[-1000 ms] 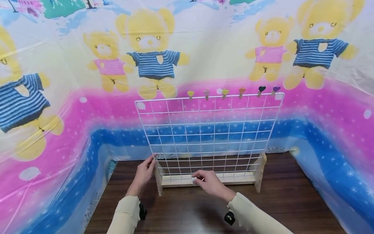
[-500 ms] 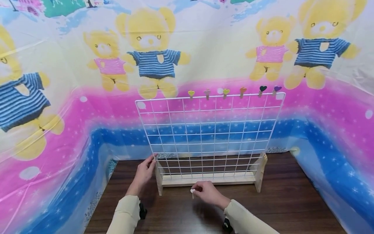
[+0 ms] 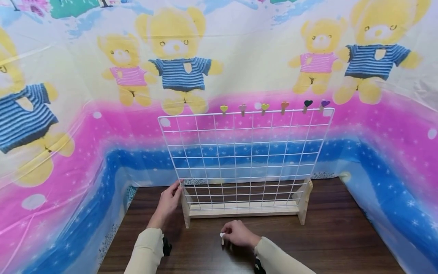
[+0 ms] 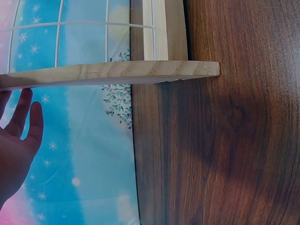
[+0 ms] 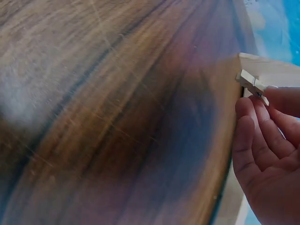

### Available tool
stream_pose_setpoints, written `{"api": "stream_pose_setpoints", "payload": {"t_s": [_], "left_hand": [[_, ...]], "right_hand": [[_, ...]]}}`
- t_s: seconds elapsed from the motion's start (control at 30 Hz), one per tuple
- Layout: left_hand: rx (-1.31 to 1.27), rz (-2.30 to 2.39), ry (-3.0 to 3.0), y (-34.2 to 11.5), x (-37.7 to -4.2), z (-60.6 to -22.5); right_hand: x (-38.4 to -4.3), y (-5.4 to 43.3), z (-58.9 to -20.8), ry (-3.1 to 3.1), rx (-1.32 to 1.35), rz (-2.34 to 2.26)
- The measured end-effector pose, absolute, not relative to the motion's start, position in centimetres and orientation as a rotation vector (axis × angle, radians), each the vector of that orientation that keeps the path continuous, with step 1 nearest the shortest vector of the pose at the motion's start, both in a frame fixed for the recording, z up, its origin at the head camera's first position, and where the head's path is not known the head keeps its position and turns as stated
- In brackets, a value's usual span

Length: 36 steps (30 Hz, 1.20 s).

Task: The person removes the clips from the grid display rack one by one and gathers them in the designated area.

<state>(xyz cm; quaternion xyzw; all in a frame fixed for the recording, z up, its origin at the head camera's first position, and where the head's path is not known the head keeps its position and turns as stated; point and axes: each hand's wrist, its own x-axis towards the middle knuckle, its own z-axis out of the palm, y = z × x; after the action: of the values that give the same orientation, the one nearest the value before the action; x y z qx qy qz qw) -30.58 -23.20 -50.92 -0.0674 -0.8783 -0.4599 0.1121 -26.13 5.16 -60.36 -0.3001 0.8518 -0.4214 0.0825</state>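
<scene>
My left hand (image 3: 169, 198) touches the upper left end of a wooden stand (image 3: 186, 209), its fairly straight fingers (image 4: 35, 126) against the outer face of the side panel; its thumb is out of sight in the left wrist view. The stand holds a white wire grid (image 3: 251, 155) upright. In front of it, low over the table, my right hand (image 3: 239, 233) pinches a small wooden clothespin (image 5: 252, 83) with a white heart on it. The clothespin's bare wooden end points away from the fingers. Several heart clothespins (image 3: 265, 108) sit along the grid's top wire.
Dark wood-grain table (image 3: 195, 251) lies under the stand and both hands. A printed teddy bear curtain (image 3: 253, 57) hangs behind and along both sides. The stand's right wooden side panel (image 3: 304, 201) juts forward on the table.
My right hand has moved down and toward me, away from the lower part of the grid, with the white heart clothespin between its fingers. My left hand has stayed at the stand.
</scene>
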Motion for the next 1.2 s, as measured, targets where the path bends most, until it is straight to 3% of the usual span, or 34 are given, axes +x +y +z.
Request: {"api": "stream_pose_setpoints", "payload": {"t_s": [0.33,1.2], "left_hand": [[-0.196,-1.371,-2.559,-23.1,-30.6,-50.9],[-0.174,-1.387,-2.569,-23.1,-30.5,-50.9]], "right_hand": [[-25.8,4.6,-61.8,2.487,-0.753,-1.229],[-26.1,3.6,-62.7,2.675,-0.87,-1.072]]}}
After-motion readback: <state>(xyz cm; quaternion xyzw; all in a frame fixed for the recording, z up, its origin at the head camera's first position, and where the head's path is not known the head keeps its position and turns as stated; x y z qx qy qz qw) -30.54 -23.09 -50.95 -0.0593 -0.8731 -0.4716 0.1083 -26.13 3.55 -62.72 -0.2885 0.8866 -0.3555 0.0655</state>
